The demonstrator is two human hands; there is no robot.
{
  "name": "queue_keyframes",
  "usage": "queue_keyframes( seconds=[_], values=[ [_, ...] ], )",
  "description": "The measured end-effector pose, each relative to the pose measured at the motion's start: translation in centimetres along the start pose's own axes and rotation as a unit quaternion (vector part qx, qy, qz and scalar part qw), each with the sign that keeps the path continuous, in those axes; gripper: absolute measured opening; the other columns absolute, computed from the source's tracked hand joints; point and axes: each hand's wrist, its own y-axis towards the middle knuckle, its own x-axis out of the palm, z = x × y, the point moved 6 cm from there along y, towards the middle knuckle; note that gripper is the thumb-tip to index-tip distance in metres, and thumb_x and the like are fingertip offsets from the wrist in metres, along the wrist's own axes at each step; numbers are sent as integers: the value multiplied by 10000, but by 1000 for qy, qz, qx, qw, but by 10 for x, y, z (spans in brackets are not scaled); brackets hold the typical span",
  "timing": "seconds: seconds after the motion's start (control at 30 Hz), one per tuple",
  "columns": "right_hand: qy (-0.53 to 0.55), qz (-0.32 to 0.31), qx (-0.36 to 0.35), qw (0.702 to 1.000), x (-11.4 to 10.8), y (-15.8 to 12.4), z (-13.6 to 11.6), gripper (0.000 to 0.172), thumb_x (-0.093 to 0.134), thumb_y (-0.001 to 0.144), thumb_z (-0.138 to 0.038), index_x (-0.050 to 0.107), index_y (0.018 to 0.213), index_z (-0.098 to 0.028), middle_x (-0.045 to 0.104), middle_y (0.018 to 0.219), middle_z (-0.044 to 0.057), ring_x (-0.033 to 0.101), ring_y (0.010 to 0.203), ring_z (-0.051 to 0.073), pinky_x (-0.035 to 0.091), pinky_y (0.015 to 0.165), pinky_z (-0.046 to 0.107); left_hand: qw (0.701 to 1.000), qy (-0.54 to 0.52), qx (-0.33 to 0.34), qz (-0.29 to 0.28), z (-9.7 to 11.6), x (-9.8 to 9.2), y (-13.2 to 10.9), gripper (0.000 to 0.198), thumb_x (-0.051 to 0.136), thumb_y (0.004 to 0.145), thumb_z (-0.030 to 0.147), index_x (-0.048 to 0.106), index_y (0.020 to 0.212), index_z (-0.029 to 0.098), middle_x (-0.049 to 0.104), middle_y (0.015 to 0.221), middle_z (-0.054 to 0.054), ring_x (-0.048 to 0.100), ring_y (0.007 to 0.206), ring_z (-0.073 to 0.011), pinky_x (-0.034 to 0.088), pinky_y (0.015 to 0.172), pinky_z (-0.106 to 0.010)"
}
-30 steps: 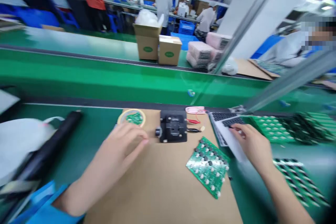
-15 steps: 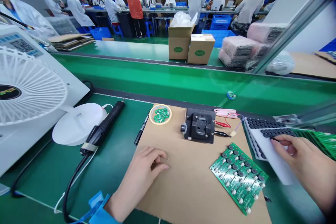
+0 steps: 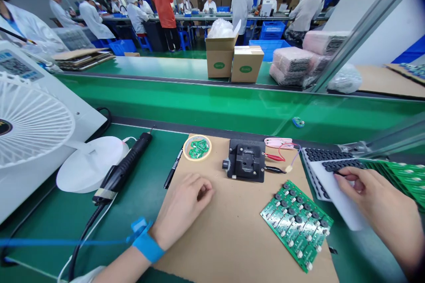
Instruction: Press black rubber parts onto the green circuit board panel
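My left hand [image 3: 187, 205] rests on the cardboard sheet [image 3: 239, 239], its fingers curled and thumb against the index finger; I see nothing in them. A blue wrist strap [image 3: 149, 244] circles that wrist. At the right, my right hand [image 3: 375, 199] pinches a small black part [image 3: 338, 173] above the white sheet [image 3: 341, 205] lying on a tray of black round buzzers [image 3: 327, 154]. Between the hands lies a green circuit-board panel [image 3: 297, 225] carrying several black buzzers and white connectors. Behind it stands a black test fixture [image 3: 247, 160] with red and black clips.
A black electric screwdriver [image 3: 124, 166] and a marker pen [image 3: 173, 169] lie left. A round dish [image 3: 187, 155] holds small green boards. A white fan [image 3: 33, 119] stands far left, stacked green boards [image 3: 395, 177] far right. Cardboard boxes [image 3: 245, 64] and several co-workers are beyond.
My left hand's thumb and index finger have come together, and more of its forearm shows. My right hand stays over the tray with the small black part. The view has shifted slightly.
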Motion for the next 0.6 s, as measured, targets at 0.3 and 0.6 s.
queue_keyframes(
  seconds=[0.3,0.6],
  values=[
    [99,-28,80,991,4,2,13,557,395,812,-769,622,821,-261,629,700,72,592,566,260,460,477,388,999,47,24,0,1,1,38,201,456,992,237,553,820,200,624,865,-27,598,828,-204,480,727,-327],
    [129,-35,91,987,19,-7,34,552,440,781,-762,645,863,-257,633,732,39,583,596,238,475,533,379,974,206,73,-58,20,12,34,253,361,995,103,559,847,155,613,892,-76,601,807,-230,515,725,-370]
  ],
)
